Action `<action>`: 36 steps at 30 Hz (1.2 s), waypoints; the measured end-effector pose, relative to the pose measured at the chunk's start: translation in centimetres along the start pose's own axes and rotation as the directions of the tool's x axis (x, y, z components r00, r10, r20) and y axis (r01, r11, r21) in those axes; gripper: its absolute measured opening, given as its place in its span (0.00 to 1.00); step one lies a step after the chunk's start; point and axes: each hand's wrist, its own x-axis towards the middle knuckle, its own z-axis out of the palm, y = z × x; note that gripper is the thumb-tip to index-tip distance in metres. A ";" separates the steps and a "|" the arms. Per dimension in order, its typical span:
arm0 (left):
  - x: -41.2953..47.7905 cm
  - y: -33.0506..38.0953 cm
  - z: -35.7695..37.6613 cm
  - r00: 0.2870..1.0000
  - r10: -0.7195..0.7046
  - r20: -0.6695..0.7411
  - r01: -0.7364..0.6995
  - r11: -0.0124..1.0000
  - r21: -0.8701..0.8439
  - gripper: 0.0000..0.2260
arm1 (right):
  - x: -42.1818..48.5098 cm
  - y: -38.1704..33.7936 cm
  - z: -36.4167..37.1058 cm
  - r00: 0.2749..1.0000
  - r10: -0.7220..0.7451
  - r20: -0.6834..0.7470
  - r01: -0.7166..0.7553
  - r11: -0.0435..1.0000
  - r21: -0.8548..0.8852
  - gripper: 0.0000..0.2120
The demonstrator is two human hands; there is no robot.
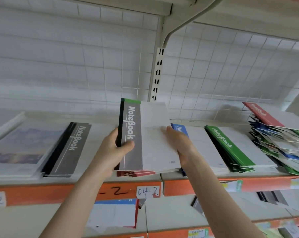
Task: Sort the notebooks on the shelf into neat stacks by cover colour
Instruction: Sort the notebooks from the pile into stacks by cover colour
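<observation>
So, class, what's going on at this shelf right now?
A person is sorting notebooks. Both hands hold a mixed bundle of notebooks at the front of the shelf: the left hand grips the spine side, thumb on the grey top cover, and the right hand holds the right edge. A green edge shows above, red edges below. On the shelf lie a grey stack at left, a blue stack and a green stack at right, and an untidy mixed pile far right.

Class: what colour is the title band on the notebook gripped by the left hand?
Grey band on notebook, head view.
</observation>
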 end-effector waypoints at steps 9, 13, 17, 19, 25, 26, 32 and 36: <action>-0.7 -1.2 -6.8 0.937 0.118 -0.328 0.008 0.934 0.358 0.09 | 0.4 1.9 4.2 0.980 -0.117 0.161 0.102 0.990 0.094 0.09; -0.9 -2.0 -10.8 0.906 0.098 -0.412 0.184 0.785 0.592 0.08 | 0.7 1.5 3.9 0.977 -0.196 0.083 0.199 0.980 -0.030 0.13; -0.7 -3.0 -11.8 0.899 0.084 -0.430 0.312 0.566 0.763 0.09 | 1.6 1.0 2.7 0.977 -0.213 -0.009 0.210 0.967 -0.145 0.10; -0.6 -3.4 -11.8 0.895 0.076 -0.440 0.359 0.464 0.810 0.10 | 2.0 1.1 2.1 0.980 -0.195 -0.045 0.185 0.967 -0.174 0.11; -0.7 -3.4 -10.5 0.895 0.183 -0.407 0.350 0.278 0.895 0.18 | 2.1 1.7 -0.2 0.978 -0.180 -0.108 0.161 0.973 -0.168 0.10; -0.6 -3.4 -9.8 0.904 0.202 -0.378 0.310 0.298 0.903 0.19 | 2.0 1.7 -0.7 0.976 -0.187 -0.111 0.169 0.974 -0.150 0.11; 1.1 -2.8 -1.5 0.959 0.272 -0.080 -0.009 0.312 0.950 0.24 | 0.9 0.6 -6.1 0.949 -0.262 -0.178 0.239 0.961 -0.138 0.11; 2.3 -2.7 5.2 0.949 0.301 0.089 -0.192 0.331 0.924 0.23 | -0.3 -0.5 -11.9 0.941 -0.247 -0.233 0.225 0.967 -0.117 0.09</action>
